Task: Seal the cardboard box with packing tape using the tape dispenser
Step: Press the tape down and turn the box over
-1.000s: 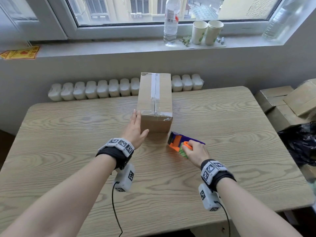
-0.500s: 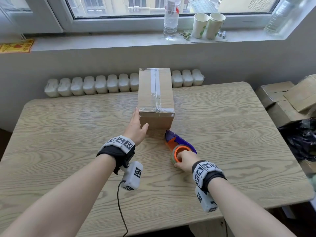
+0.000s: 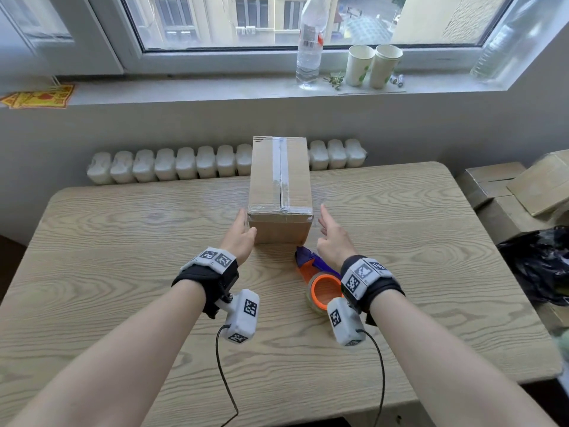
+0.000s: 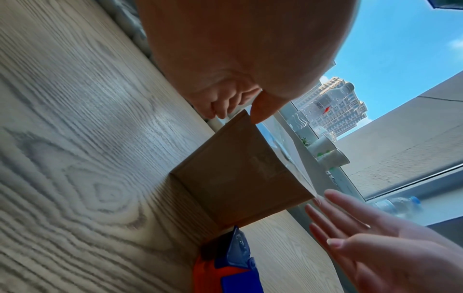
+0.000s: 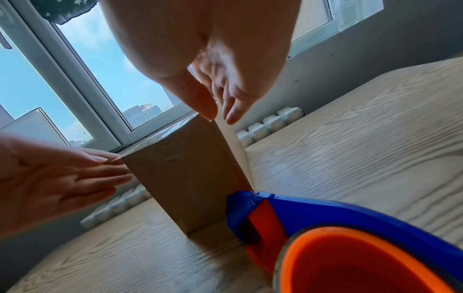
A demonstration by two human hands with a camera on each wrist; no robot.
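A brown cardboard box (image 3: 280, 192) stands on the wooden table (image 3: 123, 241), with clear tape along its top seam and across its near edge. My left hand (image 3: 244, 221) lies with straight fingers against the box's near left corner. My right hand (image 3: 326, 223) is open beside the near right corner and holds nothing; contact is unclear. The blue and orange tape dispenser (image 3: 317, 278) lies on the table under my right wrist. The wrist views show the box (image 4: 240, 174) (image 5: 185, 178) between both hands, with the dispenser (image 4: 230, 263) (image 5: 325, 237) in front of it.
A white radiator (image 3: 215, 163) runs behind the table. On the window sill stand a water bottle (image 3: 309, 41) and two paper cups (image 3: 374, 66). Stacked cardboard boxes (image 3: 523, 192) and a black bag (image 3: 542, 263) sit past the table's right edge.
My right hand has let go of the tape dispenser, which now lies on the table, and has moved forward to the box's right side. My left hand stays at the box's left corner.
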